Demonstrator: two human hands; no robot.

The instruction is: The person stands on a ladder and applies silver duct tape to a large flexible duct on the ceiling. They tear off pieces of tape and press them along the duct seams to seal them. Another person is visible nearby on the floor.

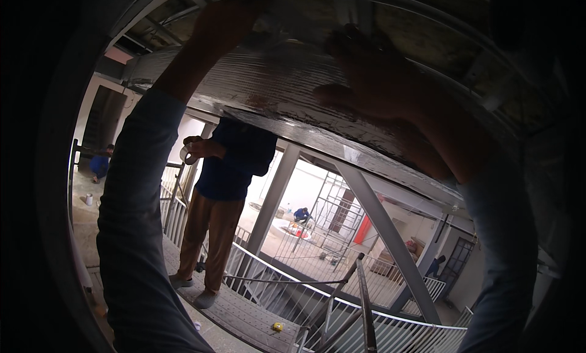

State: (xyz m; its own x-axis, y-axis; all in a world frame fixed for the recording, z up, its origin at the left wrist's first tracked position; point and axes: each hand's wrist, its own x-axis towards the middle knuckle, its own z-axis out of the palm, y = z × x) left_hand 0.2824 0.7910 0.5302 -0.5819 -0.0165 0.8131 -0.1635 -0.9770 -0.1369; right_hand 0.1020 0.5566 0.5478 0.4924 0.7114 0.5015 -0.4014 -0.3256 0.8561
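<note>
Overhead is a long wrapped duct [268, 78] with a shiny silver foil surface. My left hand [229, 20] is raised to its upper part, fingers stretched out in shadow, fingertips hard to make out. My right hand [366, 72] lies against the foil right of centre, fingers apart and thumb out. A co-worker in blue top and brown trousers [210, 218] stands ahead, upper body hidden behind the duct, holding what looks like a pale roll of tape [187, 154].
A perforated scaffold platform [244, 316] with a small yellow object [278, 326], metal rails [366, 310] and white railings surround the co-worker. Steel beams [378, 225] cross behind. Below are a scaffold frame [323, 212] and other workers [301, 215] in blue.
</note>
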